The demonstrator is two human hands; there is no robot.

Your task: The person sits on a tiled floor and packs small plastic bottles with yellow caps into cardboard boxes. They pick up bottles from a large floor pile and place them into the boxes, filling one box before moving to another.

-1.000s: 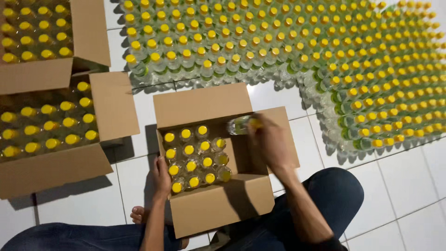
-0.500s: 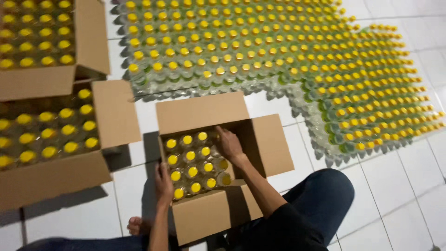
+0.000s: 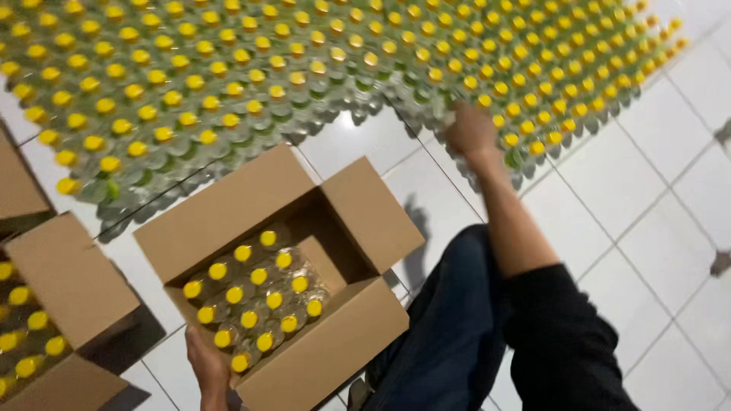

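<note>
The right hand [image 3: 472, 131] is stretched out away from the body and rests on the yellow caps at the near edge of the big block of bottles [image 3: 304, 68] standing on the tiled floor [image 3: 647, 228]. Its fingers curl down among the caps, seemingly around 1 bottle, but the blur keeps me from telling whether the grip has closed. The bottles stand upright and packed cap to cap, which probably keeps them steady and lets each one be lifted by its neck from the edge nearest the person.

The left hand [image 3: 207, 365] is drawn in close to the body, gripping the near corner of the open cardboard box [image 3: 221, 221], fingers wrapped over the wall. That hold looks meant to keep the box from sliding on the smooth tiles. All 4 flaps are folded outward, leaving the mouth clear from above.

Inside the box, just beyond the left hand, bottles in the box [image 3: 255, 297] fill the side nearest that hand in tight rows; the far side toward the right hand is bare. Farther left of the left hand sits a second box [image 3: 68, 281], also holding yellow-capped bottles.
</note>
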